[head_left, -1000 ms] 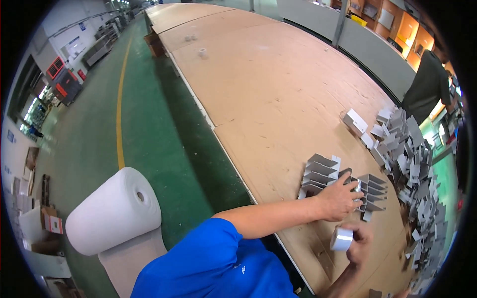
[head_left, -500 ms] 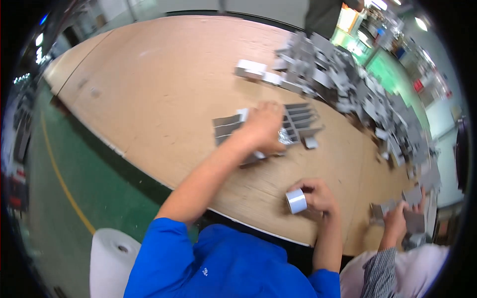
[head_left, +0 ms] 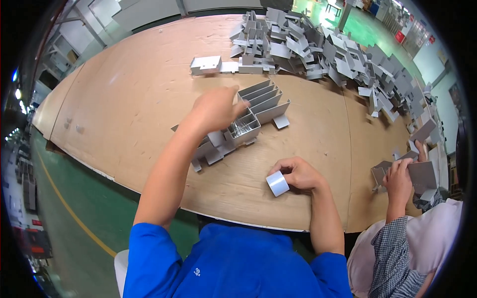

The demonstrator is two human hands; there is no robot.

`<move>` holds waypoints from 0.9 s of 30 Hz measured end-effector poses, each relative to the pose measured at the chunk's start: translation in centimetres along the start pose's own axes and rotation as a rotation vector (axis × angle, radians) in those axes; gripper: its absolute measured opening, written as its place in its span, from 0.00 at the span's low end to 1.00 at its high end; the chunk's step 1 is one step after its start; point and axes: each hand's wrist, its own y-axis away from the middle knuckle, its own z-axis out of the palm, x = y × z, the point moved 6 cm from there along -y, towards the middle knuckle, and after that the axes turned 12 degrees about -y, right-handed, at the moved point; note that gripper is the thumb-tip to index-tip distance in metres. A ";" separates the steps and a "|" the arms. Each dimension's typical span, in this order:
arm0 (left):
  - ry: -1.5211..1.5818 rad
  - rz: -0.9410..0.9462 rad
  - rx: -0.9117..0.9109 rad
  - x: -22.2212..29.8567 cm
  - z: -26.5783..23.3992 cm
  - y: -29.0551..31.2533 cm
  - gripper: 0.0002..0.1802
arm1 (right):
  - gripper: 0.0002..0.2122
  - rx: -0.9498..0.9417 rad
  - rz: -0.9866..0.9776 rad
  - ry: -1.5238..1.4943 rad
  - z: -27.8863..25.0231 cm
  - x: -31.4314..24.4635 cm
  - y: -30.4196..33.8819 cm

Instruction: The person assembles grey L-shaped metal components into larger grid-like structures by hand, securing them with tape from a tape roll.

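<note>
A grey cardboard divider (head_left: 266,103) with several slots lies on the table, with crinkled clear film in some of its middle slots. My left hand (head_left: 214,110) is over its left half, thumb and forefinger apart and nothing visible between them; that hand hides part of the divider. Whether the fingertips touch the cardboard I cannot tell. Nearer to me, my right hand (head_left: 302,173) rests at the table and grips a white roll (head_left: 278,184), which looks like tape or labels, with the fingers curled at its far side.
A big heap of grey cardboard pieces (head_left: 298,47) spreads along the far right of the table (head_left: 134,94). Small white-grey boxes (head_left: 205,65) stand left of it. At the right, a co-worker's hands (head_left: 399,180) hold grey cardboard. The table's near edge runs before me.
The view has shifted, so the table things appear further left. My left hand has moved leftward over the divider, baring more of its slots. My right hand still holds the roll.
</note>
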 end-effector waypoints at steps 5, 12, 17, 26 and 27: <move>-0.294 0.192 0.065 4.1 2.2 3.4 0.65 | 0.09 -0.005 -0.025 0.031 0.0 0.2 -0.3; -0.138 0.050 -0.064 1.9 2.5 2.3 0.70 | 0.08 0.067 -0.045 0.040 -0.3 0.1 0.1; -0.072 0.038 -0.015 -2.7 0.3 2.8 0.65 | 0.09 0.237 -0.089 -0.042 -3.2 0.4 1.5; 0.037 -0.222 0.219 -27.0 -3.1 4.2 0.58 | 0.09 0.411 -0.136 -0.066 -3.8 -0.1 1.2; 0.034 -0.226 0.221 -30.2 -3.1 4.1 0.58 | 0.09 0.452 -0.170 -0.039 -3.7 -0.4 1.0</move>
